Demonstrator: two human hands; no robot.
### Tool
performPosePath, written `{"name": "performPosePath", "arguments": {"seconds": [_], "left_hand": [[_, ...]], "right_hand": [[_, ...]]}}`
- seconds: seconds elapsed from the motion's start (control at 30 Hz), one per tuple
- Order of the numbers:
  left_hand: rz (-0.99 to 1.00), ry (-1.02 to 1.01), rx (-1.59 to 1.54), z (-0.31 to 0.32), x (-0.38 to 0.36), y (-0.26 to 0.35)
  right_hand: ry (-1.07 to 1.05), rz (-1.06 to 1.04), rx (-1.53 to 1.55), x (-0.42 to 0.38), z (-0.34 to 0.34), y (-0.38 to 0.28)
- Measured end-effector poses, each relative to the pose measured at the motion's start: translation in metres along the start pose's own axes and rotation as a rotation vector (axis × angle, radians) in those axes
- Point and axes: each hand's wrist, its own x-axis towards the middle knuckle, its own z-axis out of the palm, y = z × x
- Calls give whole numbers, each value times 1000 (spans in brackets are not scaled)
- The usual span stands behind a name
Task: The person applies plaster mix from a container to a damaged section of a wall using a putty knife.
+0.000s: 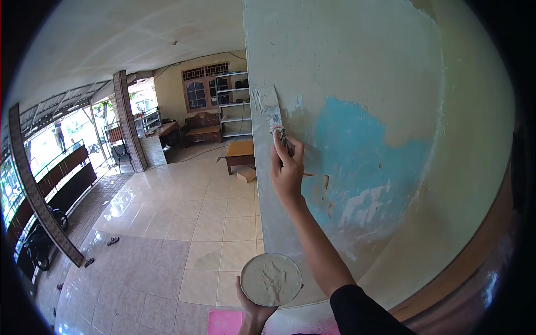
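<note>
My right hand (pixel 288 167) grips a putty knife (pixel 270 107) by its handle, index finger stretched along it. The blade, smeared with pale filler, lies against the wall (pixel 346 56) near its left vertical edge. Low in the view, my left hand (pixel 252 304) holds a round container of putty (pixel 272 279) from below and the left side. The grey-beige putty inside has a ridged, scooped surface. Right of the knife, a bright blue patch of old paint (pixel 357 139) shows between areas of grey filler, with a few brown chipped spots.
A pink item (pixel 225 322) lies on the floor below my left hand. Beyond the wall edge stand a low wooden table (pixel 240 152), a metal shelf rack (pixel 233 106) and a wooden bench (pixel 202 129). Pillars and a parked motorcycle (pixel 39 245) are at left; wooden trim (pixel 446 285) runs lower right.
</note>
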Motion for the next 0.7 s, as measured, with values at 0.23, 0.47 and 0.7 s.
{"name": "performPosePath", "arguments": {"seconds": [0.23, 0.47, 0.7], "left_hand": [[6, -13, -50, -5, 0, -3], [-17, 18, -84, 10, -4, 2], [2, -16, 2, -2, 2, 2]], "right_hand": [[-52, 81, -7, -66, -24, 10], [-72, -62, 91, -15, -16, -4], [-68, -21, -30, -16, 5, -2]]}}
